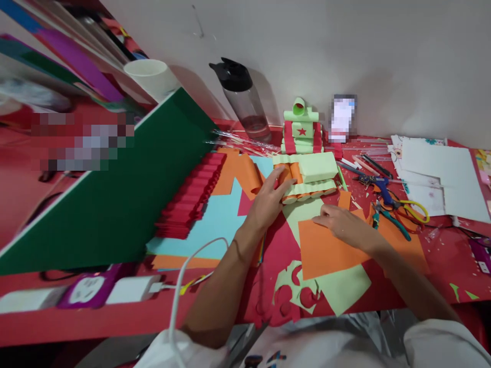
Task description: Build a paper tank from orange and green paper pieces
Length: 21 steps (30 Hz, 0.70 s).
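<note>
Clock read from the seat, twelve straight ahead. Nearest, just before twelve: pale green paper offcut with round holes (296,289), flat on the red counter (448,276). Beyond, toward one: plain orange rectangular paper sheet (322,250), right hand (345,225) on top, fingers bent together by the sheet's upper edge; pinching or merely resting, impossible to tell. At twelve, just past the sheet: small pale green and orange paper model (316,168), boxy block on top, wavy strip and round roll ends along the near side. Left hand (266,199) at the model's nine o'clock end, thumb and forefinger spread over the orange paper rolls (295,168); firm grip or light touch, not readable.

Step in hand, by judgement: paper assembly, body largely built, rolls apparently being steadied, sheet attended to alongside. Next move seems to call for light left-hand pressure, no crushing of hollow rolls, plus a clean pinch on the sheet.

At two: teal-handled pliers (395,223), yellow-handled scissors-like tool (414,203), blue glue gun (383,191). At ten: stacked red corrugated paper (192,197), then large dark green board (115,194), slanted. Farthest, twelve: pale green paper figure with red bands and star (302,128); transparent black-lidded bottle (245,99) toward eleven.
</note>
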Tool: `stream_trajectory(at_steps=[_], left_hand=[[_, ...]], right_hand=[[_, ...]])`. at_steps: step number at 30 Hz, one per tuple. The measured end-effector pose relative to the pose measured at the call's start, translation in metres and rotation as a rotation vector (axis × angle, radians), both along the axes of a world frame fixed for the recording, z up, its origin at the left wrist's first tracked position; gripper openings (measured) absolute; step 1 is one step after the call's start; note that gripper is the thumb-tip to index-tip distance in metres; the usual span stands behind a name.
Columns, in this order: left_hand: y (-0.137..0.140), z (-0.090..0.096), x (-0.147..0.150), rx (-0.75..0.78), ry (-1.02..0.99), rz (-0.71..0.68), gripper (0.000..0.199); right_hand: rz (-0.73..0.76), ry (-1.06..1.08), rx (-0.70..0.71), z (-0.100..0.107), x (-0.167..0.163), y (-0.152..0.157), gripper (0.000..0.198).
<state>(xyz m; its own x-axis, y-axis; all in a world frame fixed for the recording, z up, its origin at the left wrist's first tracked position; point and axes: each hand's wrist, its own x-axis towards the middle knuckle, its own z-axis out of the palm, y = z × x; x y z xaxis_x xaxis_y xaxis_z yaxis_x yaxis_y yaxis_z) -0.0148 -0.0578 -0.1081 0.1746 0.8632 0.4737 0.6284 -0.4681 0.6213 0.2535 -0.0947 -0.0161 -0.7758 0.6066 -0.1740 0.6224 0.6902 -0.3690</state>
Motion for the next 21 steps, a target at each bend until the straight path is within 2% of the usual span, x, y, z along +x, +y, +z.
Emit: stream_trajectory(at_steps=[5,10,11,13,15,18,21], left_hand=[[-0.001,0.004,-0.007,-0.001,0.011,-0.017,0.054],[-0.018,0.028,-0.003,0.267,0.062,0.053,0.052],[-0.023,0.033,0.0,0.328,0.092,0.002,0.049],[-0.031,0.038,0.009,0.376,0.203,-0.198,0.044],[-0.037,0.039,0.019,0.34,0.337,-0.368,0.035],[-0.041,0.037,0.031,0.223,0.481,-0.497,0.025],[-0.043,0.038,0.035,0.167,0.541,-0.584,0.03]], right_hand=[[0.004,-0.09,0.14,-0.02,0.004,-0.003,0.031],[0.001,-0.103,0.203,-0.022,0.008,-0.005,0.027],[-0.002,-0.109,0.205,-0.022,0.008,-0.006,0.026],[-0.011,-0.121,0.201,-0.021,0.009,-0.006,0.024],[-0.022,-0.137,0.195,-0.021,0.009,-0.007,0.024],[-0.051,-0.173,0.209,-0.02,0.01,-0.009,0.024],[-0.075,-0.195,0.235,-0.021,0.01,-0.009,0.023]])
